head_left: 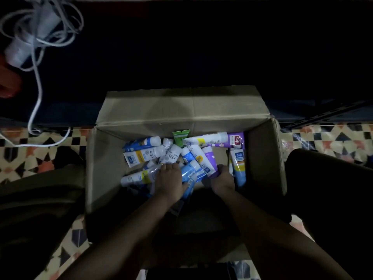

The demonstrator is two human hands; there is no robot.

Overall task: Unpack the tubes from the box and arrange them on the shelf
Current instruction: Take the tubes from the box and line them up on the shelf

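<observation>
Both hands in box [105, 178]: left hand [171, 181] & right hand [221, 180] each grasping tubes [145, 153]; walls close.

1 cardboard box [145, 110] stands open. Inside lie roughly 13 tubes [145, 154], heaped so an exact count is not possible: 1 green [180, 136], 2 purple [235, 140], the others white or blue. 2 hands reach in, left [170, 181] and right [221, 179]. 1 tangle of white cable [38, 33] lies above.
</observation>
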